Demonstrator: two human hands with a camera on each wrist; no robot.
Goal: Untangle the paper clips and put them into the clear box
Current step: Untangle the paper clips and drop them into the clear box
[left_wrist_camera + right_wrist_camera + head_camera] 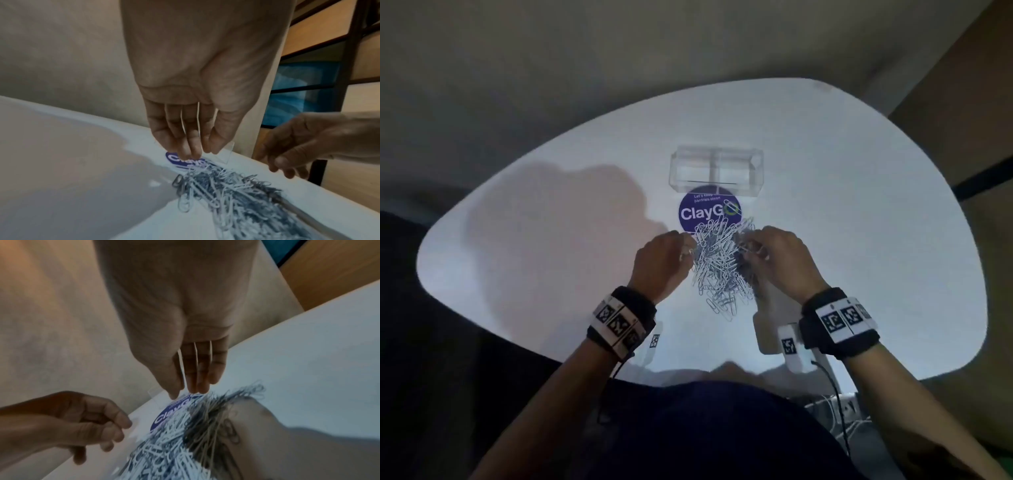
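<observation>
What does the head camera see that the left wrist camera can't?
Only the head view shows the whole clear box, the wrist bands and the person's dark clothing.

Only the left wrist view shows the left hand's palm and fingertips from below, and shelving behind.

Both show the paper clips, the purple sticker, the white table and the right hand.

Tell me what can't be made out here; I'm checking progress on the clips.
- Clear box contents: head view, glare and see-through walls hide whether any clips lie inside.
- Left hand grip: its back covers the fingertips in the head view; the wrist views are blurred.
- Right hand grip: likewise unclear.
- Paper clips: tangled, uncountable.
</observation>
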